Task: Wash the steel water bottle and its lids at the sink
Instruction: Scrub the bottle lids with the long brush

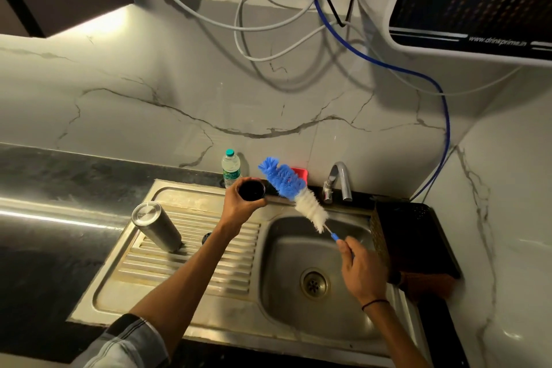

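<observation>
From the head camera, the left hand point(239, 203) is raised over the back edge of the drainboard point(191, 251), its fingers curled round a small dark lid point(251, 190) whose open side faces up toward the camera. The right hand point(363, 269) is over the sink basin point(298, 251), fingers and thumb closed round the thin blue handle of a bottle brush point(294, 193). The brush slants up and to the left, its white bristles nearer the hand and its blue bristles at the tip, which sits just beside the lid (touching or not, it is hard to tell).

The steel bottle point(156, 225) stands upside down on the ribbed drainboard, tilted slightly, well to the left of both hands. A small dark round object point(206, 237) lies on the ribs just right of the bottle, partly hidden by the left forearm; it may be a second lid.

Behind the sink, a clear plastic water bottle point(230, 167) with a green cap stands against the marble wall. A red holder point(300, 174) shows behind the brush tip, and the tap point(339, 181) curves over the basin's back edge. A dark basket point(413, 240) sits on the counter right of the basin. Cables and a blue hose point(385, 61) hang down the wall.
</observation>
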